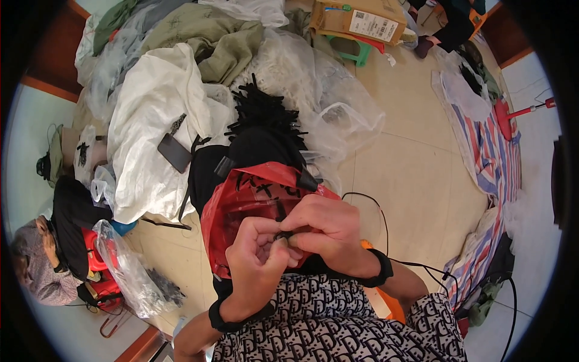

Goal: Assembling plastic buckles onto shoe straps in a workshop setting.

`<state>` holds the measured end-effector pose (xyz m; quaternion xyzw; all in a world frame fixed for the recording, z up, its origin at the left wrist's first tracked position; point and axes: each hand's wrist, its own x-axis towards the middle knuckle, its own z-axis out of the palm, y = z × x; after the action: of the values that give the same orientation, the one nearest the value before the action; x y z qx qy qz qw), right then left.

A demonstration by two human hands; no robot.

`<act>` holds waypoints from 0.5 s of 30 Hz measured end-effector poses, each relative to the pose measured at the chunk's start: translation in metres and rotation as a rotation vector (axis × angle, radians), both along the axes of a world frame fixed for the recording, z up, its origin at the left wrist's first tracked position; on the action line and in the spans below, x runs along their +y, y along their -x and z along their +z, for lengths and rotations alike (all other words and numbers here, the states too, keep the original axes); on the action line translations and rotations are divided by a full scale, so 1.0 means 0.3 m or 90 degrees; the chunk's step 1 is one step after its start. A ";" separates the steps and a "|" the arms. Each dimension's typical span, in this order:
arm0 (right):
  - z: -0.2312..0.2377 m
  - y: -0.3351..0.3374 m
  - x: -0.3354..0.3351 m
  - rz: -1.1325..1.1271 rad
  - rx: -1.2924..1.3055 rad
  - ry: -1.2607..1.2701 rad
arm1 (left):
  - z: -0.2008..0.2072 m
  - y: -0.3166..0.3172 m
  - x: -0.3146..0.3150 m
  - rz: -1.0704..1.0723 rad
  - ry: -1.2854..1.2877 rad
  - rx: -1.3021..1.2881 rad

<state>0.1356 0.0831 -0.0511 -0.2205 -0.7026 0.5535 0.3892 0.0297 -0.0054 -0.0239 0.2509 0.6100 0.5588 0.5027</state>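
Over my lap lies a red plastic bag (220,208), its mouth spread and several small black pieces (263,188) lying inside. Above it, my left hand (256,250) and my right hand (325,229) meet fingertip to fingertip. Both pinch a small black piece (282,235), mostly hidden by the fingers, so its exact kind does not show. Two dark pieces (224,166) sit at the bag's rim, one on each side. Past my knees, a bundle of black strips (262,111) rests on the heap of plastic.
A phone (174,152) lies on white sheeting (151,120) at the left. Clear plastic (338,108) and olive cloth (211,39) pile up ahead. A cardboard box (362,21) sits on a green stool (362,54). A black cable (383,214) crosses the floor. Another person (45,259) sits at far left.
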 end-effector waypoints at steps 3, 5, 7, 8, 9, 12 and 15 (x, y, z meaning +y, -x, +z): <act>0.004 0.001 0.003 -0.013 -0.025 -0.025 | 0.012 0.010 0.005 -0.020 0.010 -0.007; 0.011 0.007 0.008 -0.012 -0.020 -0.045 | 0.013 0.025 0.007 -0.041 0.015 -0.002; 0.015 0.009 0.009 -0.008 -0.015 -0.063 | 0.006 0.037 0.005 -0.064 0.010 -0.019; 0.015 0.007 0.009 -0.006 -0.018 -0.054 | 0.002 0.038 0.006 -0.063 0.011 -0.020; 0.016 0.006 0.010 -0.003 -0.020 -0.046 | -0.001 0.038 0.007 -0.061 -0.003 -0.037; 0.008 -0.003 0.014 0.020 -0.015 0.001 | -0.004 0.042 0.004 -0.062 -0.017 -0.062; 0.014 -0.006 0.017 0.038 -0.023 0.011 | -0.013 0.041 -0.002 -0.060 -0.030 -0.081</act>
<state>0.1375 0.0880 -0.0468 -0.2127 -0.7113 0.5665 0.3576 0.0173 -0.0060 -0.0279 0.2550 0.5510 0.5634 0.5603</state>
